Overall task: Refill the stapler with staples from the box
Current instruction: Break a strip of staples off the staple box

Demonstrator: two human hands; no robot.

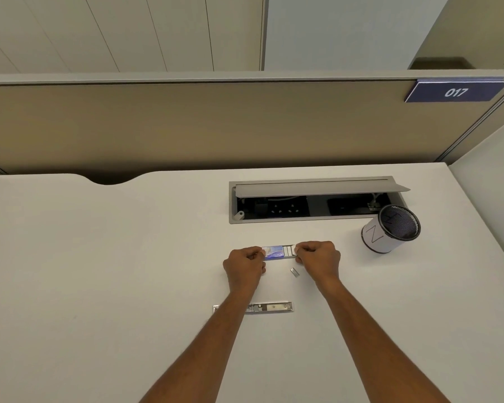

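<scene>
On the white desk (99, 257), left hand (245, 267) and right hand (317, 261) each pinch an end of a small blue staple box (274, 253); the left forearm (227, 315) half-hides the flat silver stapler (274, 307).

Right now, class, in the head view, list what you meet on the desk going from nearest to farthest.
stapler → loose staple strip → staple box → open cable hatch → desk partition. The pen cup is left out: its depth overlaps the box.
</scene>
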